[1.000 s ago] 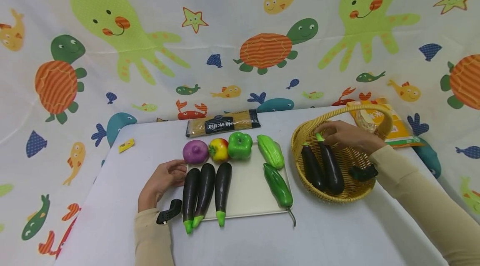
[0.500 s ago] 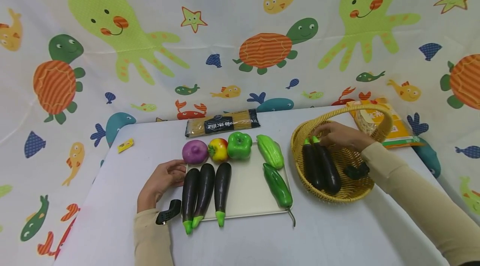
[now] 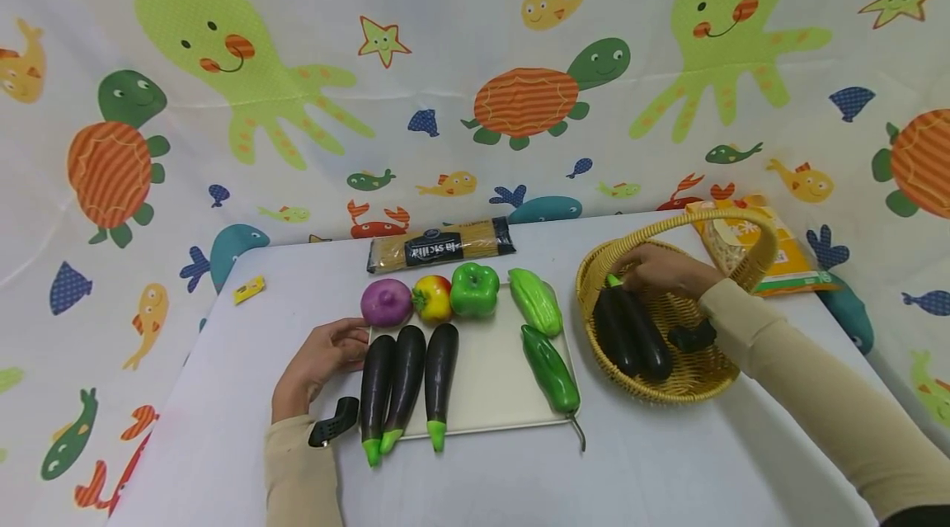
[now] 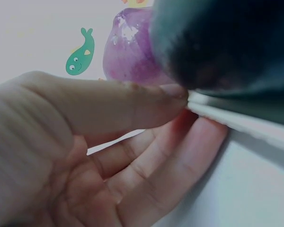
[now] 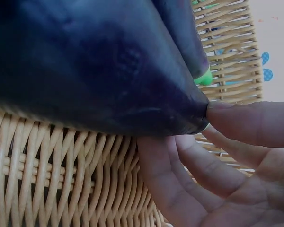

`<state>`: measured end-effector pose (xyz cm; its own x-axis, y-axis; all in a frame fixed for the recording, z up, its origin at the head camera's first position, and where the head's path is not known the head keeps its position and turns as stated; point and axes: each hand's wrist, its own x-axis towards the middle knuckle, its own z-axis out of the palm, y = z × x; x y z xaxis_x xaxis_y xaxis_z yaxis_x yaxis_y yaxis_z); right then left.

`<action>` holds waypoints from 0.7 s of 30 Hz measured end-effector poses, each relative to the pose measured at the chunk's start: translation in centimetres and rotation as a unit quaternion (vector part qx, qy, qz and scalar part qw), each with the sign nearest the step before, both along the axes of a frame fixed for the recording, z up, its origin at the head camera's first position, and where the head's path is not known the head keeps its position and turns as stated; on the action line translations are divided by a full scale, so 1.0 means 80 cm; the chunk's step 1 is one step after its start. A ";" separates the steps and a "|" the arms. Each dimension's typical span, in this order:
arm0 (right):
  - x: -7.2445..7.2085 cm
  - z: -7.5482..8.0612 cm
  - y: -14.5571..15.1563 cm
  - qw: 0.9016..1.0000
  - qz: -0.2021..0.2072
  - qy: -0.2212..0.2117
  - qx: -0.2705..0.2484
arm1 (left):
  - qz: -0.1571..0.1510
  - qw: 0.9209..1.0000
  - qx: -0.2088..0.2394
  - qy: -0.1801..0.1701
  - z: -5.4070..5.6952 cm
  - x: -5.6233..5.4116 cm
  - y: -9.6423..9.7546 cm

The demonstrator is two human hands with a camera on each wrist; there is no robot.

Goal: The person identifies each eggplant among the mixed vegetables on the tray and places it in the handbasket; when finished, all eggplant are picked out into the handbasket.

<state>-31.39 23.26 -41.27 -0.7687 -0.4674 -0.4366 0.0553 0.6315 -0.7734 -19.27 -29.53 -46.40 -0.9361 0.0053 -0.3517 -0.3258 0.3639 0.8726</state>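
Note:
In the head view, my left hand (image 3: 322,358) pinches the left edge of a cream tray (image 3: 486,383); the left wrist view shows the thumb on top and fingers (image 4: 175,175) underneath. Three eggplants (image 3: 441,374) lie on the tray, stems overhanging its front edge. My right hand (image 3: 668,270) reaches under the handle of a wicker basket (image 3: 701,378) and pinches an eggplant (image 5: 113,71) near its stem end. Against it on the left lies a second eggplant (image 3: 612,329), its green stem (image 5: 204,78) visible in the right wrist view.
On the tray are a purple onion (image 3: 387,302), a red-yellow pepper (image 3: 432,298), a green bell pepper (image 3: 475,289), a light green vegetable (image 3: 536,302) and a long green pepper (image 3: 550,368). Behind stand a pasta pack (image 3: 441,245) and an orange bag (image 3: 787,255). A yellow packet (image 3: 249,289) lies left.
My right hand has shifted left and slightly lower inside the basket, bringing its eggplant against the other one there. The left hand stays at the tray edge.

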 end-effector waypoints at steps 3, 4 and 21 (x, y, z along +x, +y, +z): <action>0.000 -0.001 -0.002 1.000 0.000 0.002 0.005 | 0.001 1.000 0.002 -0.001 0.000 0.000 0.000; 0.000 -0.002 -0.003 1.000 0.000 0.005 0.007 | 0.000 1.000 0.002 -0.001 0.000 0.000 0.000; 0.001 -0.004 -0.004 1.000 -0.006 0.025 0.014 | 0.002 1.000 0.000 -0.002 -0.001 0.000 0.001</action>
<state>-31.34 22.97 -41.58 -0.7959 -0.4458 -0.4096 0.0243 0.6525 -0.7574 -19.23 -29.43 -46.44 -0.9348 0.0006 -0.3551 -0.3308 0.3627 0.8712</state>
